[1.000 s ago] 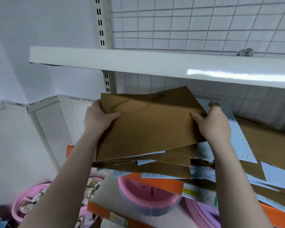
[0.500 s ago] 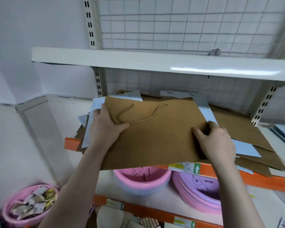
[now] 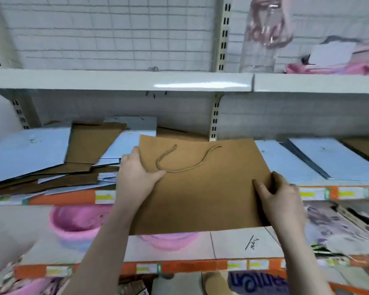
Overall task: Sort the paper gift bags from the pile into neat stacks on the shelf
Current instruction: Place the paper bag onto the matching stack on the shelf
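Both hands hold one brown bag flat, out in front of the shelf.

Left hand (image 3: 136,173) pinches the bag (image 3: 200,188) at its left edge near the cord handle (image 3: 185,160), thumb on top; right hand (image 3: 279,199) pinches the right edge, fingers curled over it. I carry the bag level, above the pink basins (image 3: 77,224) lower down and just before the shelf (image 3: 315,191). Beyond it, left, the pile (image 3: 51,162) of brown and blue bags lies jumbled, so I judge most sorting is left. Right, blue bags (image 3: 332,160) lie in flatter stacks, with a brown one at the far edge. This bag belongs there, I think.
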The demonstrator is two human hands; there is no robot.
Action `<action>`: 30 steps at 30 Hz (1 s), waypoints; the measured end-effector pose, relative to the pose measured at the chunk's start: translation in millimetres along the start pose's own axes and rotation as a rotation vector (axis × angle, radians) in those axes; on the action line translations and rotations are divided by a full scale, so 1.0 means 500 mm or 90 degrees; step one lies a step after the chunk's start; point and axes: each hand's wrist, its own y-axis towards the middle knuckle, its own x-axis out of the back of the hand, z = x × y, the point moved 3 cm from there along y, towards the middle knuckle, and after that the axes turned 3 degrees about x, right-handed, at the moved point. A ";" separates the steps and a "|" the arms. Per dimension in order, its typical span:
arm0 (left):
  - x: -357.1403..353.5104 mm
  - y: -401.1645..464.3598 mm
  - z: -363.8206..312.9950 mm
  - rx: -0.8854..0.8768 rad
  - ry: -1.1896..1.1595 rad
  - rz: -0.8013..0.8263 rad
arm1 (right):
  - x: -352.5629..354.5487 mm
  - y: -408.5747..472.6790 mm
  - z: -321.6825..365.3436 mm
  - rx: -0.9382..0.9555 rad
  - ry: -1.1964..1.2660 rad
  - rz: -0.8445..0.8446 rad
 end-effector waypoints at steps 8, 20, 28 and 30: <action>-0.278 -0.139 -0.253 -0.011 -0.034 0.079 | 0.231 0.090 -0.294 -0.051 -0.081 -0.051; -0.639 -0.119 -0.526 -0.053 -0.060 0.152 | 0.362 0.352 -0.552 -0.078 -0.211 -0.109; -0.873 -0.067 -0.722 -0.053 -0.118 0.198 | 0.450 0.608 -0.688 -0.089 -0.279 -0.110; -0.919 -0.067 -0.772 -0.048 -0.119 0.197 | 0.471 0.663 -0.721 -0.090 -0.257 -0.110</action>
